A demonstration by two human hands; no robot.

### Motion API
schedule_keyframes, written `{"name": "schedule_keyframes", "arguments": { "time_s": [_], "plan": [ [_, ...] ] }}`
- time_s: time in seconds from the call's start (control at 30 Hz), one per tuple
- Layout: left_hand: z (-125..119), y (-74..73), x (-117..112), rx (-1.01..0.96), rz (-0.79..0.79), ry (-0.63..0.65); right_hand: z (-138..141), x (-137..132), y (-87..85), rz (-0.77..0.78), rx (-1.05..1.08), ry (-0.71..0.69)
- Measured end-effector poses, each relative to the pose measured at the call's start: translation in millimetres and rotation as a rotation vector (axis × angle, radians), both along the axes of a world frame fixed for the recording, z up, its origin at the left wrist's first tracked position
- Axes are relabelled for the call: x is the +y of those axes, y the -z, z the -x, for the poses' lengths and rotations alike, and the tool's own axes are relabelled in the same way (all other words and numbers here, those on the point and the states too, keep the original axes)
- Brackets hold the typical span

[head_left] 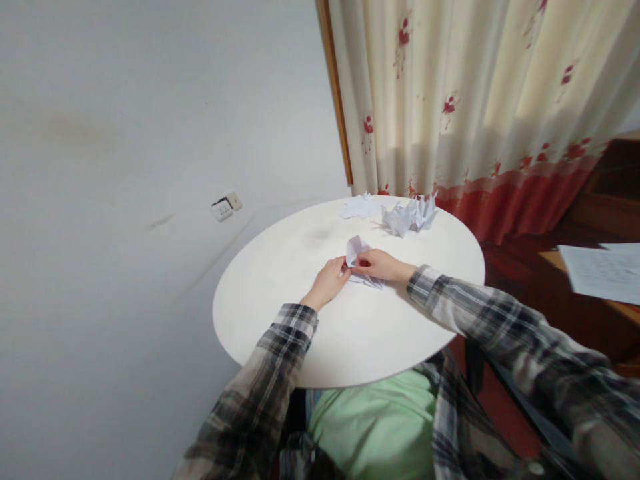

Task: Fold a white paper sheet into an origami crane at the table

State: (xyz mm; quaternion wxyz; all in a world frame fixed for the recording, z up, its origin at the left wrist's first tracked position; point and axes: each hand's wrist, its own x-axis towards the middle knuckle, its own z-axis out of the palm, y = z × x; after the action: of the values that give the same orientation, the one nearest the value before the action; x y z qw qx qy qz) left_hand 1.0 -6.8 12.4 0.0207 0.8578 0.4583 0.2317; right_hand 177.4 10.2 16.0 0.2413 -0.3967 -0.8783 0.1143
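In the middle of the round white table [270, 293] is a piece of folded white paper [355, 247], partly raised, with its lower part lying on the tabletop. My left hand [328, 280] pinches its left side. From the right, my right hand [381, 264] closes its fingers on the same paper, close to the left fingertips. The hands hide part of the folds. Several folded paper figures [410, 215] with pointed tips stand together toward the back right of the table.
Flat white paper [360, 206] lies near the table's back edge. A wall with a socket [221, 209] borders the left, and a flowered curtain [450, 100] hangs behind. Printed sheets [600, 270] rest on a wooden surface at the right.
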Motion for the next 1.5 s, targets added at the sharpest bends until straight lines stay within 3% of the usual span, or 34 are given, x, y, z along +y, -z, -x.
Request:
{"name": "schedule_keyframes", "arguments": {
  "time_s": [0.67, 1.5],
  "plan": [
    [-1.6, 0.8, 1.2, -0.066, 0.032, -0.03, -0.2, 4.1, 1.7, -0.118, 0.03, -0.121],
    [-1.2, 1.8, 2.0, -0.04, 0.02, -0.026, 1.5, 5.3, 4.1, -0.116, -0.01, -0.104]
  ]
}}
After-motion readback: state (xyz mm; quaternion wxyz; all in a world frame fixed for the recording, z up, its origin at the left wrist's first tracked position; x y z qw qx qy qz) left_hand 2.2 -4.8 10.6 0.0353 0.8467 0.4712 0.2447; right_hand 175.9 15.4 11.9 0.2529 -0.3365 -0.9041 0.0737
